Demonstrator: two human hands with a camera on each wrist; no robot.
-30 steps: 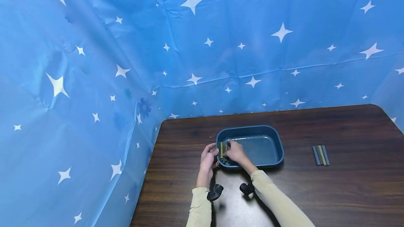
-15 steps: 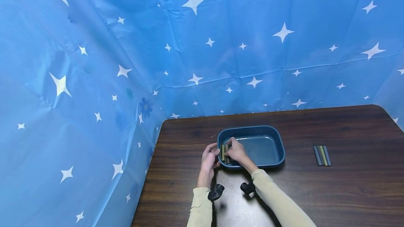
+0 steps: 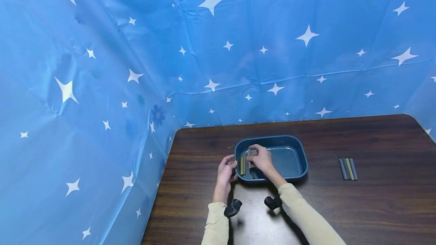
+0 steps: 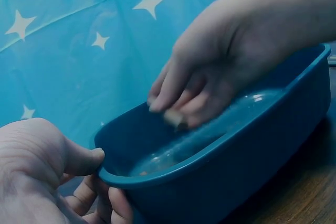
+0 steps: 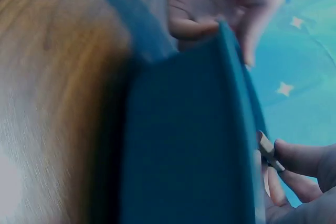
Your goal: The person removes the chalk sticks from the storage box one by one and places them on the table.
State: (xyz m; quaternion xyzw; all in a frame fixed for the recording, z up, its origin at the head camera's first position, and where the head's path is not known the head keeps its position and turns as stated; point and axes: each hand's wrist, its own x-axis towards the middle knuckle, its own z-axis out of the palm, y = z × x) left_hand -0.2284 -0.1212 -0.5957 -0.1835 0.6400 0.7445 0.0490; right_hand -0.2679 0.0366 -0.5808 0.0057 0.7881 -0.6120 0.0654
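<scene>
While left hand (image 3: 225,173) gripping tray rim (image 3: 238,179)

Left hand (image 4: 47,177) grips the near corner of the blue tub (image 4: 247,166), thumb over the rim and fingers beneath it. Right hand (image 4: 220,72) reaches down into the tub, fingers pinching a small pale stick (image 4: 175,118), blurred, apparently a short rod. Starred blue sheet (image 4: 79,51) hangs behind.

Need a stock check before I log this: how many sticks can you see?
6, perhaps more hidden: three sticks on the table lie right of the blue tray, two sticks sit at its left end, and the right hand pinches one stick.
</scene>
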